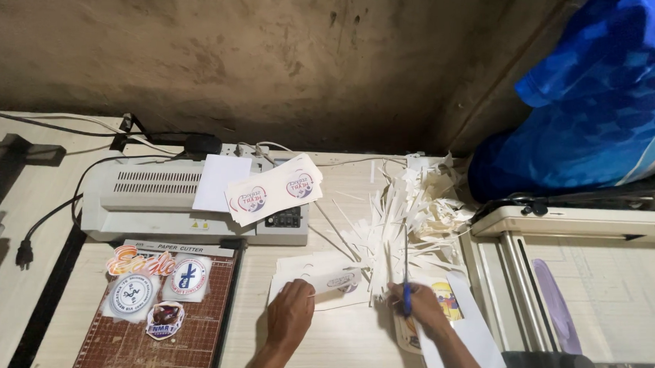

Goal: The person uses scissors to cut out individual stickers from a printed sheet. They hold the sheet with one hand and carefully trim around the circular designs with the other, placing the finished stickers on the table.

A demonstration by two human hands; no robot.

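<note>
Two bare forearms, left grip [290, 313] and right grip [420, 305] ungloved, no sleeves

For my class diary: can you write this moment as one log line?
left hand: holds sticker sheet | right hand: blue-handled scissors, cutting | paper strips piled behind | paper cutter left

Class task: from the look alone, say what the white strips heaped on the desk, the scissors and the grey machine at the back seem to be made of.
White strips: thin paper or sticker backing, matte; they curl and lie flat.
Scissors in the right hand: slim metal blades with a blue handle, probably plastic.
Grey machine: moulded plastic casing, dull finish, with vent slots.
</note>
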